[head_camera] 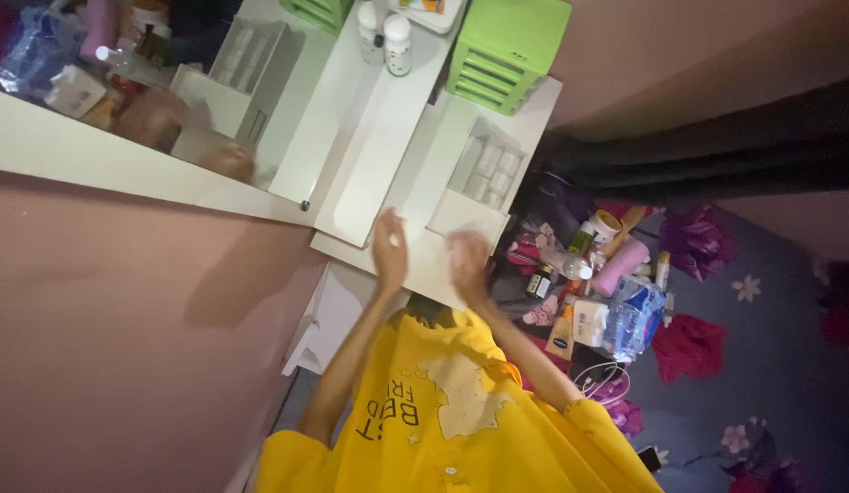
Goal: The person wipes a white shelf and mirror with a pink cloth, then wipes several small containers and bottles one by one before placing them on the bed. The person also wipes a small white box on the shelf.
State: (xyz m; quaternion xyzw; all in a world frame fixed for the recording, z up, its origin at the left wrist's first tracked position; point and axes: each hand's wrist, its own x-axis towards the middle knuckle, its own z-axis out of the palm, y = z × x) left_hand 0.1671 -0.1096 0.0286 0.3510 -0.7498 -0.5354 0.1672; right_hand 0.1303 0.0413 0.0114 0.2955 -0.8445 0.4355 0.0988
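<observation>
A yellow shirt (461,429) fills the near view. Above it both arms rise to the white dresser top (388,155). The left hand (389,248) stands edge-on, fingers straight and spread loose, holding nothing. The right hand (467,265) is blurred — it seems flat on the dresser surface, but whether it grips anything I cannot tell. Just beyond it sits a white organiser tray (484,173) of small white jars, and farther off a green drawer box (507,50) and two white bottles (386,36) — bed clutter lies to the right.
</observation>
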